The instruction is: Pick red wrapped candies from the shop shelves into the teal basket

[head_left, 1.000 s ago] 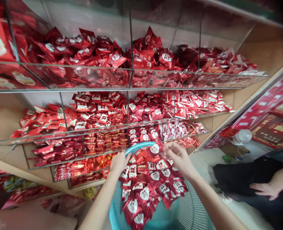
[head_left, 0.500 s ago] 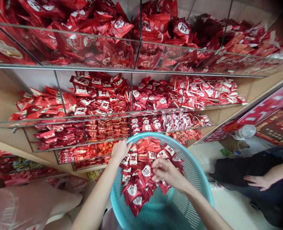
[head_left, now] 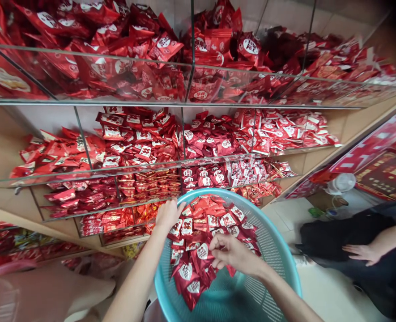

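A large turquoise plastic basket point(head_left: 278, 241) with perforated sides stands in front of the shelves. My left hand point(head_left: 167, 217) grips its rim at the far left, the thumb reaching over the edge. Red candy packets point(head_left: 187, 228) with white labels lie heaped against the basket's far and left side. My right hand point(head_left: 229, 255) is inside the basket, over the heap, fingers loosely curled and apart. Nearest its fingertips is a dark red packet with a white heart label point(head_left: 202, 251); whether they touch is unclear. No packet shows in that hand.
Shelves point(head_left: 251, 106) with clear dividers hold many red packets in rows. At the right stands a person in dark clothes, one hand point(head_left: 364, 252) low at their side. A pale-clothed person point(head_left: 43, 290) is at the lower left. Red decorated boxes point(head_left: 385, 174) stand at the right.
My right hand has shifted slightly down and left over the packets. My left hand stays on the basket rim. The view has tilted a little.
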A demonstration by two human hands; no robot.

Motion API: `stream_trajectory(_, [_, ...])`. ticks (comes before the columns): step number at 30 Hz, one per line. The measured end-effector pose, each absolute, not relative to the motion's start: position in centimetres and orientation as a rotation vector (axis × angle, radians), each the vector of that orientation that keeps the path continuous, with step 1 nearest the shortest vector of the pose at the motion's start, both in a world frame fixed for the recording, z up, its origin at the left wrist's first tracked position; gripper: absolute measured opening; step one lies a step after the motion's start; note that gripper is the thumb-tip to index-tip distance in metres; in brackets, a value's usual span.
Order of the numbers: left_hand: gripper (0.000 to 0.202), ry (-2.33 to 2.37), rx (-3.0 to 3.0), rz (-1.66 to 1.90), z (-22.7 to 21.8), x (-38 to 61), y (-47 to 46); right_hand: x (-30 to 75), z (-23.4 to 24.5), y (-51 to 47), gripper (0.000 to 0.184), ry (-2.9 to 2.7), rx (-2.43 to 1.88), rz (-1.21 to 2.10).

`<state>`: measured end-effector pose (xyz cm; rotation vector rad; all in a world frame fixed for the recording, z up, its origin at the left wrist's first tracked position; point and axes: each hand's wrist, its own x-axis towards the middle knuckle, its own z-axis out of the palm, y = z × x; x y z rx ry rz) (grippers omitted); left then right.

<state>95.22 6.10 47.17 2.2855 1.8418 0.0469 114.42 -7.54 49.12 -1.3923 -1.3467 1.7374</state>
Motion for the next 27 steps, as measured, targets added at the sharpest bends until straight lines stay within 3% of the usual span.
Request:
stream_trajectory(18, [0.056, 1.838, 2.265, 0.083, 47.1, 95.2, 6.1, 114.9, 50.2, -7.2, 0.024, -1.471, -1.63, 1.607])
stream_trajectory(23, [0.054, 1.838, 2.263, 0.125, 47.2, 95.2, 6.0, 117.4, 54.4, -4.4, 0.026, -1.686, -1.63, 1.243])
stream_trajectory(27, [0.052, 1.841, 2.247, 0.119, 47.0, 95.1, 6.1, 119.3, 59.6, 0.0, 0.021, -1.795, -1.568, 0.646])
